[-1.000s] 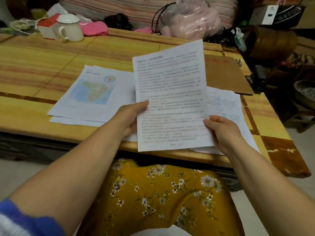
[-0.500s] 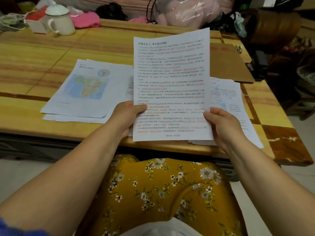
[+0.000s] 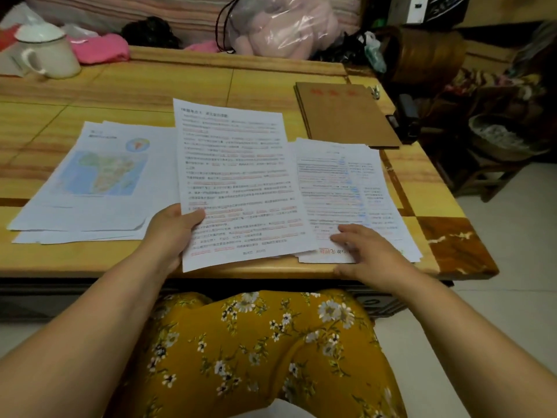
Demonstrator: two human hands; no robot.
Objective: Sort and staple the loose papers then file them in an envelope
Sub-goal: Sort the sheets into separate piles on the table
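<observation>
Sorting step | left hand (image 3: 171, 233) fingers pinching text sheet (image 3: 238, 182) at frame centre, presumably for filing onto a stack | right hand (image 3: 370, 251) fingers spread, pressing right pile (image 3: 340, 188), steadying it | map pile (image 3: 99, 182) left | envelope (image 3: 343, 116) upper right on counter (image 3: 150, 86).

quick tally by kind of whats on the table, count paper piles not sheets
Paper piles: 2, the map pile and the right pile
Held sheets: 1, the text sheet in the left hand
Brown envelopes: 1
Lidded mugs: 1
Total: 5
</observation>
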